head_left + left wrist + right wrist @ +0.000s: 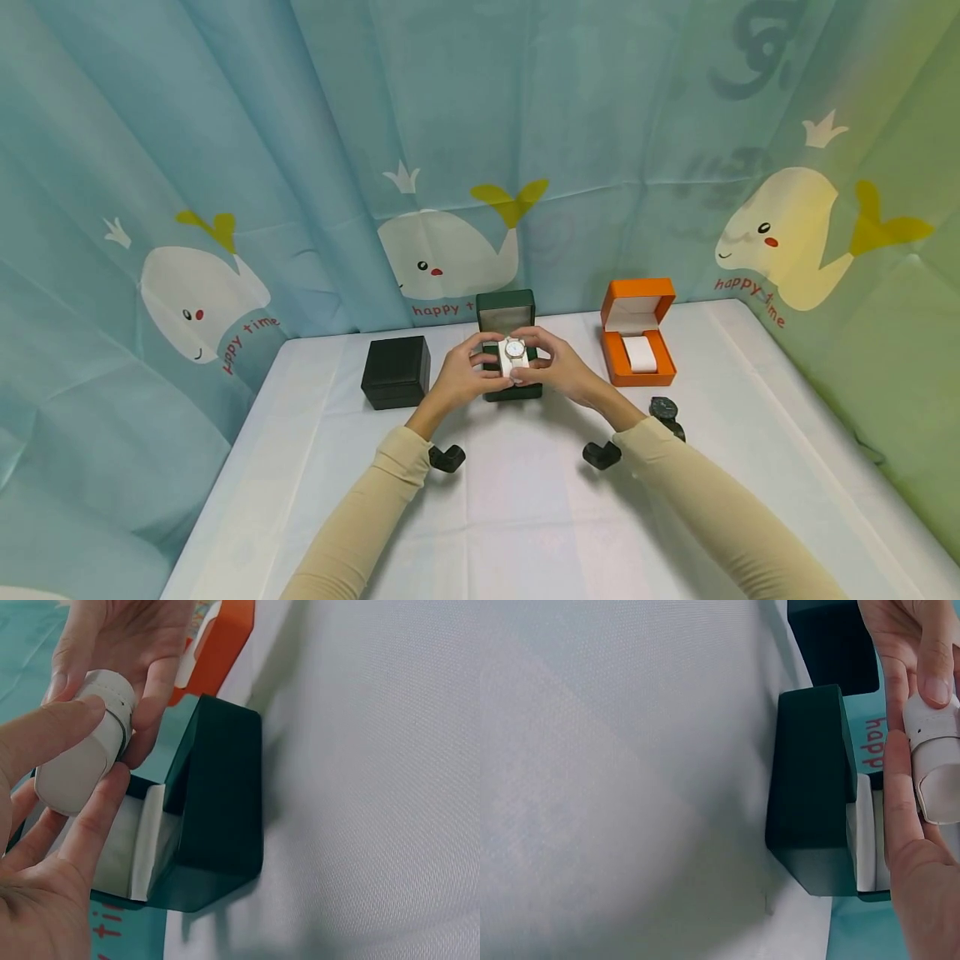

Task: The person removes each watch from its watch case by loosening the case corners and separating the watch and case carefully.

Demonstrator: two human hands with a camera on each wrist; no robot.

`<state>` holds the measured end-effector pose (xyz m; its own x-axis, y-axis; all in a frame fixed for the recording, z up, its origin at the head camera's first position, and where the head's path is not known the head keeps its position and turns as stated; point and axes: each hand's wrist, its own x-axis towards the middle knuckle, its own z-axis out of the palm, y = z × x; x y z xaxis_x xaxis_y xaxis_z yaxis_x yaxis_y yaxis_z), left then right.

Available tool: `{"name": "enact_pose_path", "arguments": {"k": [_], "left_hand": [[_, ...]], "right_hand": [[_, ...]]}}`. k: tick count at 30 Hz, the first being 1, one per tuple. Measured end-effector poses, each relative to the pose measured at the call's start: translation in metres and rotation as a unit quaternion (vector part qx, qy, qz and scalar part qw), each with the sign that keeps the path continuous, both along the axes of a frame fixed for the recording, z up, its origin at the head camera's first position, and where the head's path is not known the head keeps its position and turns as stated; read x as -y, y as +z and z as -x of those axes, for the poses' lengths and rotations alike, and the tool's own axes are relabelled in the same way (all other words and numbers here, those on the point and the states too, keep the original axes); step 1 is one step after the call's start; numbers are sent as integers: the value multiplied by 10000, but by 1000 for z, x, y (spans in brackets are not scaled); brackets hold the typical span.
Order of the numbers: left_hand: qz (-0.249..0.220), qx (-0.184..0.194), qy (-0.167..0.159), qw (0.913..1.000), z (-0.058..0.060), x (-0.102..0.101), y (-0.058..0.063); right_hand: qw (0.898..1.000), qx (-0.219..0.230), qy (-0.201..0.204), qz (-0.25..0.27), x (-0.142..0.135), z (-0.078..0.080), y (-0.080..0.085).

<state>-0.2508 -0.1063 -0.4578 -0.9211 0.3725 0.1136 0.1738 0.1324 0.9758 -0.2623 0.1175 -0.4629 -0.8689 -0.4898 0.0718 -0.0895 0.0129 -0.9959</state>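
Note:
Both hands hold a white-strapped wristwatch [514, 349] wrapped round a white cushion [71, 776], over an open dark green watch box [507, 310]. My left hand [462, 372] grips it from the left, with the thumb across the strap in the left wrist view. From the other side my right hand [558, 367] grips it, fingers curled along the strap's edge. The round dial faces up toward the head camera. In the left wrist view the strap lies snug on the cushion, whose rounded end shows. The green box's lid stands upright behind the hands.
At left sits a closed black box [396, 372]. An open orange watch box [637, 333] with a white cushion inside stands at right. A black watch [664, 410] lies on the white-covered table [517, 533], partly behind the right sleeve. A whale-print curtain [465, 125] hangs behind the table.

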Motion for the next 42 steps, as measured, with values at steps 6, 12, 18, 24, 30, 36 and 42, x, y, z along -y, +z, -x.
{"name": "enact_pose_path", "arguments": {"k": [6, 12, 18, 24, 30, 36, 42], "left_hand": [[3, 5, 9, 10000, 0, 1, -2], [29, 1, 44, 10000, 0, 2, -2], [97, 55, 56, 9999, 0, 2, -1], [154, 31, 63, 9999, 1, 3, -3], [99, 4, 53, 9999, 1, 2, -4], [64, -17, 36, 10000, 1, 3, -1], [66, 3, -35, 10000, 1, 4, 0]], "right_hand": [[10000, -68, -24, -39, 2, 0, -2], [10000, -50, -29, 81, 4, -1, -2], [9999, -35, -42, 97, 5, -1, 0], [10000, -71, -12, 41, 4, 1, -3], [10000, -80, 14, -21, 3, 2, -4], [9995, -251, 149, -127, -1, 4, 2], [9987, -262, 310, -313, -7, 6, 5]]}}
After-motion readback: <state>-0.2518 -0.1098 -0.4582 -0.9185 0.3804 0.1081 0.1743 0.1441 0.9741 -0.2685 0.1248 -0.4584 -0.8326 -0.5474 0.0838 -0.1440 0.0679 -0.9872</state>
